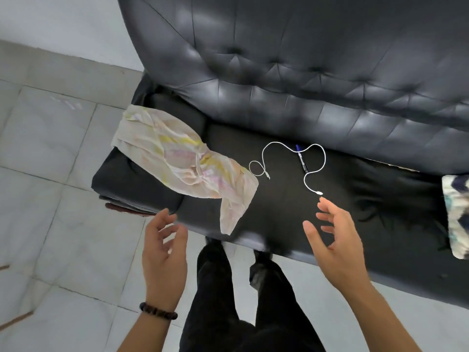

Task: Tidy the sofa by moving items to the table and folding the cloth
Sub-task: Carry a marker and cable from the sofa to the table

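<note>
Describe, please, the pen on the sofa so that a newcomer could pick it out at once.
On the seat of the black tufted leather sofa, right of the crumpled pale cloth, a white cable lies in loops. Crossed by its far loop lies the slim dark pen with a blue cap, the only straight, rigid thing.
</note>
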